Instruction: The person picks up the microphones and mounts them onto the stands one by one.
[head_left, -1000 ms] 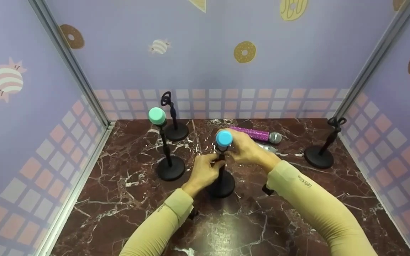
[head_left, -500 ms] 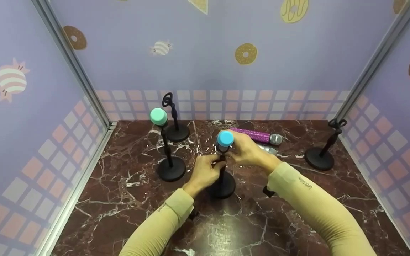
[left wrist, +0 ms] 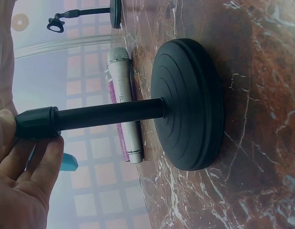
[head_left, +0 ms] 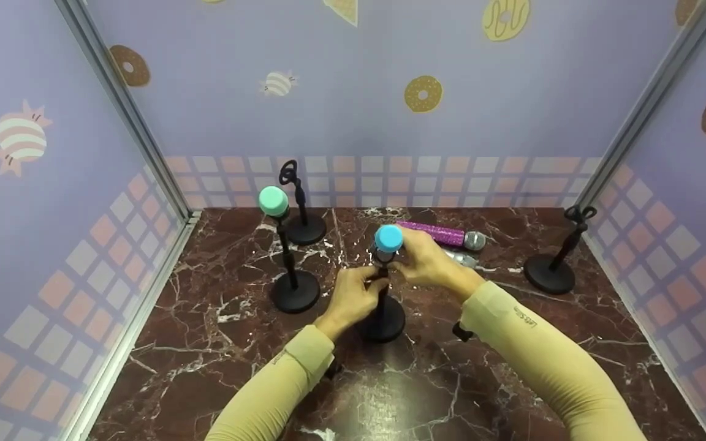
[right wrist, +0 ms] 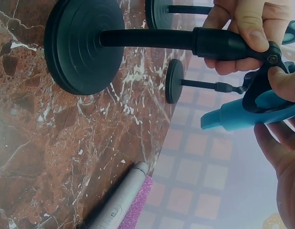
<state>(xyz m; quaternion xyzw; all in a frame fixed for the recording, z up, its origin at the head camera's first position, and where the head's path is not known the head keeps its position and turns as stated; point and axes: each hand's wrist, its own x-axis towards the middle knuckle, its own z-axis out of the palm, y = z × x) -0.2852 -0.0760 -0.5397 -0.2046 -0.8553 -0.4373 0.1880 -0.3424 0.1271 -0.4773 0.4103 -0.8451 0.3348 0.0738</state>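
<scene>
Mic stand (left wrist: 114,113) is upright on the dark red marbled tabletop (head_left: 193,324), pretty much mid-frame in the head view. Going round it like a clock: a second stand (head_left: 295,292) near 10, a bare stand (head_left: 307,231) around 11, and another bare stand (head_left: 549,274) well off between 2 and 3. Left hand (head_left: 351,297) comes in from 7, thumb and fingers pinching the collar (left wrist: 37,122) up top. Right hand (head_left: 429,257) comes from 4, fingers curled round the blue mic (right wrist: 233,115) sitting in the clip (right wrist: 258,85), thumb on that clip. Toward 1 o'clock a glittery purple mic (head_left: 442,234) lies flat, silver mic (left wrist: 121,78) just beside it. Green mic (head_left: 273,201) tops the 10 o'clock stand, mostly just its round end showing.
</scene>
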